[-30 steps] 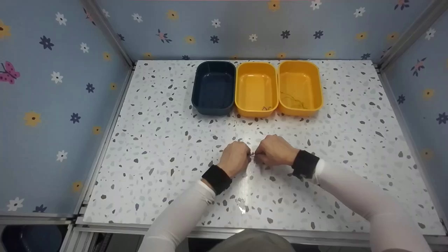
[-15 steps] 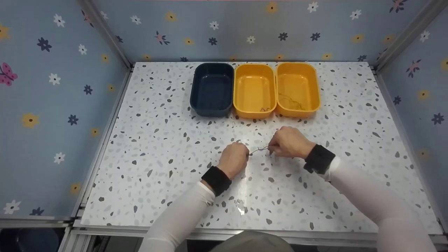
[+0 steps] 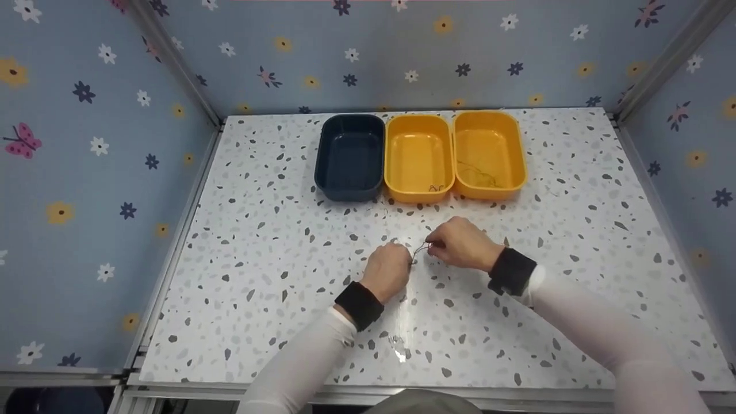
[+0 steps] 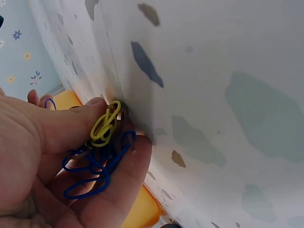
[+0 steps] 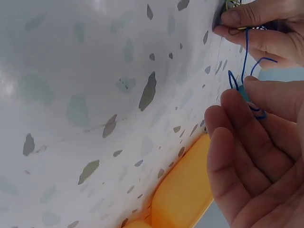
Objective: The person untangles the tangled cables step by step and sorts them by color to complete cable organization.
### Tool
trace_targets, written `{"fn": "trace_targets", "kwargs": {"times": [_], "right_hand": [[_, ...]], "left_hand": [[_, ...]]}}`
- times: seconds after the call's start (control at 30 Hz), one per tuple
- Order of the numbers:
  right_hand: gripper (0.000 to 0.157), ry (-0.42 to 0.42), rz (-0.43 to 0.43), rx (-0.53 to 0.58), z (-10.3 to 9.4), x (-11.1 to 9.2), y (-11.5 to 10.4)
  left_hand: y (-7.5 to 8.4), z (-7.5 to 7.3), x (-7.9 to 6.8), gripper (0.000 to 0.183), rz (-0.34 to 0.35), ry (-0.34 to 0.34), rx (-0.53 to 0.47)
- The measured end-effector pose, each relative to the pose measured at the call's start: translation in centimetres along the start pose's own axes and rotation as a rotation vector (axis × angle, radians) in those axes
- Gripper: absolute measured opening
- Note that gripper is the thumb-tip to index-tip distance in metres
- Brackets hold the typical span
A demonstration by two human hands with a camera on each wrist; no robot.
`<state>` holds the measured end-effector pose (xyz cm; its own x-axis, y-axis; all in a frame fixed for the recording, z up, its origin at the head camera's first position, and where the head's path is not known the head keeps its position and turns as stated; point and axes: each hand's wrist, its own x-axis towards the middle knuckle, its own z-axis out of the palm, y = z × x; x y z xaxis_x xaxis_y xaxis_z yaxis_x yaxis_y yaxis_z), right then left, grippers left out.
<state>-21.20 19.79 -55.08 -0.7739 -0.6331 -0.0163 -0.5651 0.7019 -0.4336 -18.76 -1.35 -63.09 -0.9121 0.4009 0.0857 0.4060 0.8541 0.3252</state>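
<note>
My left hand (image 3: 388,270) pinches a small tangled bundle of thin wire between thumb and fingers, above the table's middle. In the left wrist view the bundle has loops of yellow wire (image 4: 114,105) and blue wire (image 4: 108,183), the blue lying over the fingers. A strand of blue wire (image 5: 245,52) runs from the bundle to my right hand (image 3: 463,242), seen in the right wrist view. There, thumb and index finger pinch the blue strand, with a bent loop and a loose end sticking out. The hands are a short way apart.
Behind the hands stand a dark blue bin (image 3: 351,195), a yellow bin (image 3: 418,197) and another yellow bin (image 3: 489,194), side by side. The middle one holds small dark wire pieces (image 3: 437,188); the right one holds thin yellowish wire (image 3: 483,174). Patterned panels surround the speckled table (image 3: 259,259).
My right hand first drew away from the left, stretching the strand out, then came partway back toward it. My left hand has kept its grip on the bundle. The head view has shifted slightly.
</note>
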Motion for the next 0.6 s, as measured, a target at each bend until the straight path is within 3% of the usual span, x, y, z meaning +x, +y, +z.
{"fn": "trace_targets", "kwargs": {"times": [0.17, 0.3, 0.43, 0.6], "right_hand": [[0.011, -0.014, -0.045, -0.056, 1.4, 0.4, -1.1], [0.016, -0.025, -0.032, -0.097, 2.3, 0.7, -1.8], [0.018, -0.023, -0.038, -0.111, 3.1, 0.9, -2.1], [0.008, 0.047, -0.080, -0.143, 3.7, 1.0, -2.0]], "left_hand": [[-1.1, 2.7, 0.3, 0.020, -0.025, -0.021, -0.004], [-0.8, 1.8, 0.1, 0.021, -0.015, -0.032, -0.016], [-1.1, 2.0, 0.0, 0.019, 0.021, -0.018, -0.019], [-1.8, 3.0, 0.2, 0.021, 0.048, -0.011, 0.013]]}}
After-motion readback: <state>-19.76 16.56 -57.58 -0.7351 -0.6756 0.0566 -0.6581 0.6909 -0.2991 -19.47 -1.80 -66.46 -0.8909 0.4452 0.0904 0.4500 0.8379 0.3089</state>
